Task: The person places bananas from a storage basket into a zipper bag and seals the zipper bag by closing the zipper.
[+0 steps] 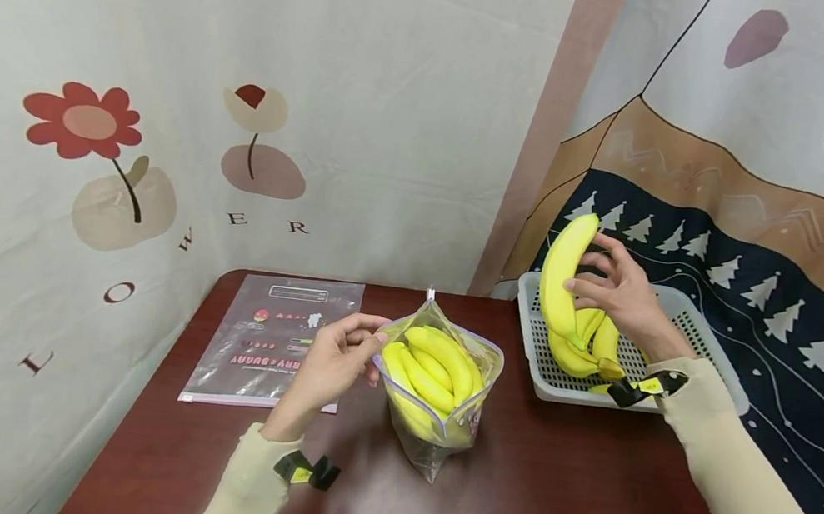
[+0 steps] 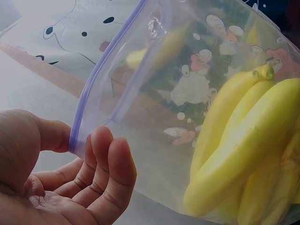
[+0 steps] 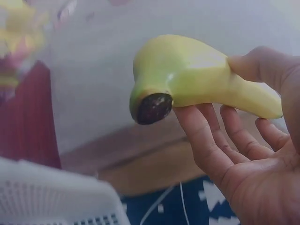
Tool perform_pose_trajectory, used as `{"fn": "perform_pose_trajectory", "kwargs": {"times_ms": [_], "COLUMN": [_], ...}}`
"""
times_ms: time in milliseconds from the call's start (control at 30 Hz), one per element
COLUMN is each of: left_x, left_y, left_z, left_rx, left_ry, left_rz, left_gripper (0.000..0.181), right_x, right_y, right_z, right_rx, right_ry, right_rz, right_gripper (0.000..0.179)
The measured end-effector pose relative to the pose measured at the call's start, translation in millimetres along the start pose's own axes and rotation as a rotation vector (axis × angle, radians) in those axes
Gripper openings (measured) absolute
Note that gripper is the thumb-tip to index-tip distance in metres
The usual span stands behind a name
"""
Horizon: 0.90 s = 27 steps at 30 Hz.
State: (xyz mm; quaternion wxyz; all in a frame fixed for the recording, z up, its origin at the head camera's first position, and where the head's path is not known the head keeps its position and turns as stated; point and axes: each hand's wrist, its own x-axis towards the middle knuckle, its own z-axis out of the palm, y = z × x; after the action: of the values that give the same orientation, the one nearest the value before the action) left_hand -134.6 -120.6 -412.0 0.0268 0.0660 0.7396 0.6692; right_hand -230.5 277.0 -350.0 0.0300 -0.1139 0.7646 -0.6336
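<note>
We hold a banana (image 1: 559, 272) in our right grip (image 1: 621, 294), a basket (image 1: 559, 391) beneath it, and pinch a bag (image 1: 431, 452) with our left grip (image 1: 335, 355).

The table (image 1: 554, 481) before me is dark reddish brown, with a faint sheen and a rounded far left corner. Close to that corner I have a flat, see-through printed bag (image 1: 267, 342) lying with its zip strip toward me, its far side almost along the far edge and its near left tip near the left edge. About midway between the left and right edges stands my open clear zip bag (image 1: 428, 460), filled with bananas. At the far right corner sits a pale grey perforated basket (image 1: 541, 388), more bananas inside it.
</note>
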Motion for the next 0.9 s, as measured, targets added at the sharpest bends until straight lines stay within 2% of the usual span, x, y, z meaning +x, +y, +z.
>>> {"fn": "perform_pose_trajectory", "kwargs": {"times_ms": [233, 433, 600, 800, 900], "left_x": [-1.8, -0.2, 1.5, 2.8, 2.9], "left_y": [0.4, 1.6, 2.9, 3.2, 3.9], "left_z": [0.2, 0.6, 1.3, 3.8, 5.2], "left_rx": [0.008, 0.018, 0.018, 0.01, 0.017], "left_ry": [0.001, -0.001, 0.004, 0.008, 0.01], "left_rz": [-0.003, 0.017, 0.024, 0.013, 0.015], "left_gripper": [0.026, 0.026, 0.026, 0.025, 0.024], "right_x": [-9.3, -19.4, -26.8, -33.7, -36.1], "right_y": [-13.9, -30.4, -40.8, -44.8, -42.4], "right_z": [27.7, 55.9, 82.2, 110.4, 120.7], "right_rx": [0.072, 0.04, 0.059, 0.147, 0.15], "right_ry": [-0.085, -0.103, -0.142, -0.213, -0.225], "right_rz": [-0.067, -0.09, -0.158, -0.222, -0.243], "right_gripper": [0.084, 0.083, 0.085, 0.084, 0.084]}}
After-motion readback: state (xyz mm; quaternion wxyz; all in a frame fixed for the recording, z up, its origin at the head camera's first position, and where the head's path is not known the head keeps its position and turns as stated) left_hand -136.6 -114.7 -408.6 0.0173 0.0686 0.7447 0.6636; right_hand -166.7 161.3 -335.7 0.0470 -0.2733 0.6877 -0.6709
